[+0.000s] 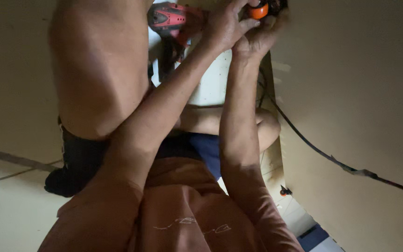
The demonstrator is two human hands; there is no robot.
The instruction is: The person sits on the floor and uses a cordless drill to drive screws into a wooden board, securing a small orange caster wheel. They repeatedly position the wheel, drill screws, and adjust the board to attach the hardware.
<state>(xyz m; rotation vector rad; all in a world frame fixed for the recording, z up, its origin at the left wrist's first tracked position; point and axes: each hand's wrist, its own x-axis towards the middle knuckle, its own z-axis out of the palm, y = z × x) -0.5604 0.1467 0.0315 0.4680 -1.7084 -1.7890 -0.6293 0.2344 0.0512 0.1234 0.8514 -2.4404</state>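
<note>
Around orange knob (pixel 259 10), both hands (pixel 243 28) cupped

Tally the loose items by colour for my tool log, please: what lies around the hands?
Red and black: 1, the power drill
Orange: 1, the small round part touched by the left hand and right hand
Black: 2, the cable and a small clip
Total: 4
</note>
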